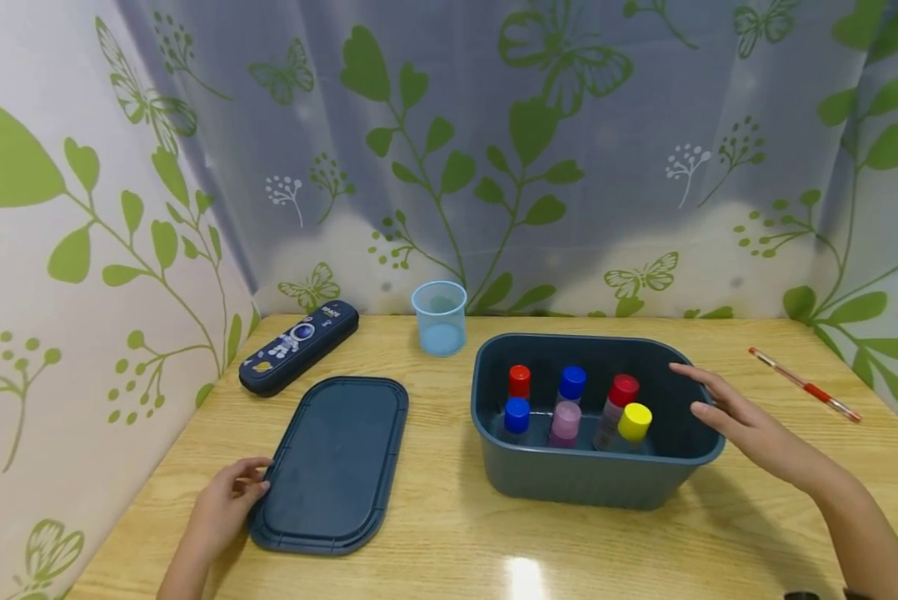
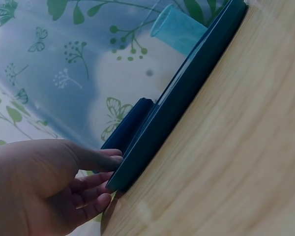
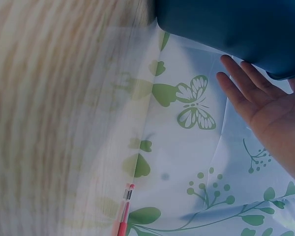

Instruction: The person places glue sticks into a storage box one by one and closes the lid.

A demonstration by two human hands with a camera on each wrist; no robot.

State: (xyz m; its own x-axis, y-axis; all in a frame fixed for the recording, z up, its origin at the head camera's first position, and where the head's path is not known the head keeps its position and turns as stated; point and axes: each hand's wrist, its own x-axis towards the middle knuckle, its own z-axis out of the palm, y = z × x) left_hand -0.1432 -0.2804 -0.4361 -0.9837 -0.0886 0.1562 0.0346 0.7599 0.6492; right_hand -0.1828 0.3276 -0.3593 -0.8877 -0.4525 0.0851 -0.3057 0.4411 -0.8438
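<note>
At the left, a dark blue-grey lid lies flat on the table. My left hand is at its left edge; in the left wrist view the thumb and curled fingers pinch the edge of the lid. A matching deep bin stands right of centre, uncovered. Several small bottles stand upright inside, capped in red, blue, pink and yellow. My right hand is at the bin's right rim, fingers extended and apart, the thumb over the rim. Whether it touches the bin is unclear.
A dark pencil case with an astronaut picture lies at the back left. Behind the lid and bin stands a clear blue cup. A red pen lies at the right. Patterned curtains enclose the wooden table.
</note>
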